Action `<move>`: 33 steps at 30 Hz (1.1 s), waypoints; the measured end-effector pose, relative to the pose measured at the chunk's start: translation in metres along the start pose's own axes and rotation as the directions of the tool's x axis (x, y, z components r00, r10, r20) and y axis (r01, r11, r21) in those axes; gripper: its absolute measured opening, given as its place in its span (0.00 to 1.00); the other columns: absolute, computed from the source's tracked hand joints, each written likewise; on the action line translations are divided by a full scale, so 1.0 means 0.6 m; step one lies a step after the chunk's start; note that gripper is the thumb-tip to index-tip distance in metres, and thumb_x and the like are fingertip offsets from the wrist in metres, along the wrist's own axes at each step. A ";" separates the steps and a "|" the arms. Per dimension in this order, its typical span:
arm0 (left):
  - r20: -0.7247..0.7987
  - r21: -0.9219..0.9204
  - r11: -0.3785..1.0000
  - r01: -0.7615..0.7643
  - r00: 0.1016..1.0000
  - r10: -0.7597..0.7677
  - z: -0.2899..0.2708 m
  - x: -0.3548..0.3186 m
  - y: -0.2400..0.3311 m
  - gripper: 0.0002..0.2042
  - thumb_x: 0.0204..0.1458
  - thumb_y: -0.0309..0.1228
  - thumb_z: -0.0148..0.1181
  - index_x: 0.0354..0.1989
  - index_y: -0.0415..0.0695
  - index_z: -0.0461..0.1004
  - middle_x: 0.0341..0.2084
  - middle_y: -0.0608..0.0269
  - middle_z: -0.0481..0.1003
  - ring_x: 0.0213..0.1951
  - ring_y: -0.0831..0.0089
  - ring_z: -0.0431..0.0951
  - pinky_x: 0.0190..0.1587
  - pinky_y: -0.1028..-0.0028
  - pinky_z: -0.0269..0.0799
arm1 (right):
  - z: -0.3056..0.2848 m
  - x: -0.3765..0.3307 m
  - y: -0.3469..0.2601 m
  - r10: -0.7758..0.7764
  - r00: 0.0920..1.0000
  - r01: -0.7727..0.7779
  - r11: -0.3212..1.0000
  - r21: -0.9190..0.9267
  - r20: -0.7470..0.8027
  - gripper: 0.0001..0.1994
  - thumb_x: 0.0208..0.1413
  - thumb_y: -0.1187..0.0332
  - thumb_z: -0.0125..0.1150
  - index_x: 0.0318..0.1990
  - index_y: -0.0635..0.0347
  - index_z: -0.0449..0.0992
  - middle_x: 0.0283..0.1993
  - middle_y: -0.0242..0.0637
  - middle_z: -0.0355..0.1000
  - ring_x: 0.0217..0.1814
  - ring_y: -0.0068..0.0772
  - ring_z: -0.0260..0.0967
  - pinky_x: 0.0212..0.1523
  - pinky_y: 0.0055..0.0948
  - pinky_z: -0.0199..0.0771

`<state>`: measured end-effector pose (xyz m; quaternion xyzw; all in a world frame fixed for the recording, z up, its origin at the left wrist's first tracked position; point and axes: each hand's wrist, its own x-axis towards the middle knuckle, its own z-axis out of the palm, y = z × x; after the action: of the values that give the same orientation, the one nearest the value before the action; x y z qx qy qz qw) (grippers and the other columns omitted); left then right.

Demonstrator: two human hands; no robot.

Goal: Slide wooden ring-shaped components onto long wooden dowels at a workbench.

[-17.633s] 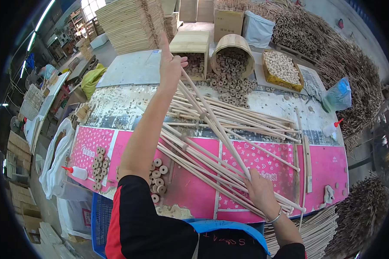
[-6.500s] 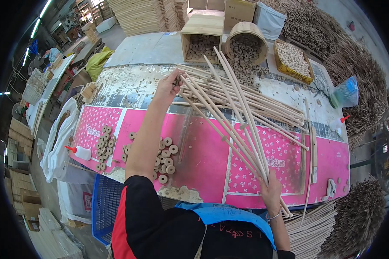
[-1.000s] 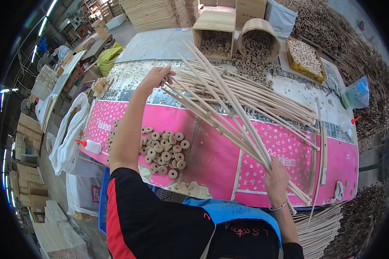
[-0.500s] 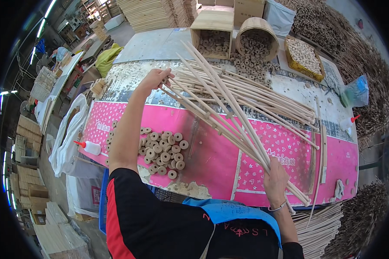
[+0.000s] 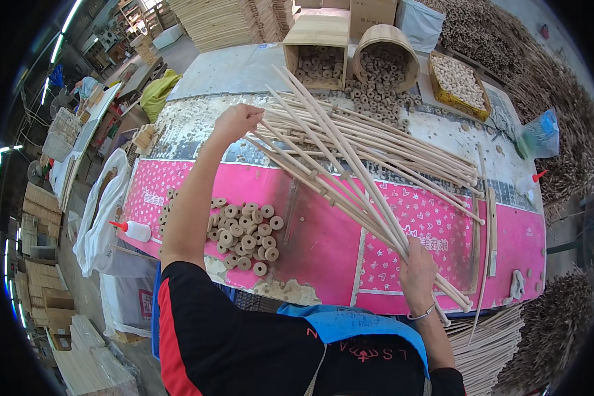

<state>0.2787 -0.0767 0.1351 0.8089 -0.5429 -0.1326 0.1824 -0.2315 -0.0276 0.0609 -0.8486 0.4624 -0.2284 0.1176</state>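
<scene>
My right hand [image 5: 418, 276] is closed round the lower part of a bundle of long, pale wooden sticks [image 5: 363, 173]. They fan out up and to the left over the table, and a few small wooden pieces sit along the lower ones. At the far end of one thin stick, my left hand [image 5: 236, 123] is closed with fingertips pinched together; what lies between them is hidden. Below my left forearm lies a heap of round wooden discs with centre holes [image 5: 245, 232]. More sticks [image 5: 402, 146] lie in a loose pile beyond the bundle.
A wooden box [image 5: 315, 41] and a tipped wooden bucket [image 5: 384, 41] spill small rings at the back. Beside them stands a yellow basket [image 5: 457, 112] of pale pieces. Red-tipped glue bottles [image 5: 137, 230] stand left and right. Pink sheeting [image 5: 323, 257] covers the table's near side.
My left fingers have turned and closed in at the tip of the thin stick. The bundle in my right hand stays almost in place; the whole view has shifted slightly.
</scene>
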 end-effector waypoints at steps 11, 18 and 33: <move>-0.024 0.058 0.998 -0.016 1.000 0.017 0.024 0.003 0.054 0.18 0.53 0.29 0.55 0.52 0.46 0.80 0.30 0.46 0.81 0.32 0.55 0.82 0.40 0.60 0.77 | 0.002 0.008 -0.005 0.023 1.000 -0.023 0.999 -0.034 0.012 0.18 0.48 0.79 0.62 0.49 0.64 0.70 0.35 0.48 0.72 0.36 0.53 0.72 0.34 0.47 0.72; -0.304 0.048 0.974 -0.219 0.926 0.223 0.053 -0.009 0.091 0.22 0.50 0.23 0.50 0.56 0.45 0.77 0.35 0.51 0.82 0.37 0.54 0.81 0.42 0.63 0.76 | 0.009 0.001 0.004 0.086 0.996 -0.086 0.996 -0.019 0.017 0.17 0.51 0.78 0.62 0.48 0.64 0.68 0.34 0.49 0.72 0.36 0.55 0.72 0.32 0.49 0.71; -0.256 -0.404 0.897 -0.179 0.964 0.077 0.082 -0.116 0.197 0.24 0.53 0.22 0.59 0.61 0.44 0.72 0.39 0.58 0.80 0.34 0.69 0.81 0.40 0.67 0.77 | 0.018 0.034 -0.006 0.089 0.996 -0.089 0.995 0.042 0.006 0.12 0.54 0.76 0.61 0.44 0.63 0.66 0.30 0.50 0.71 0.31 0.56 0.73 0.28 0.49 0.70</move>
<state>0.1342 -0.0600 0.1439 0.7223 -0.5282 -0.1390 0.4242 -0.2138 -0.0425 0.0586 -0.8250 0.4945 -0.2310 0.1466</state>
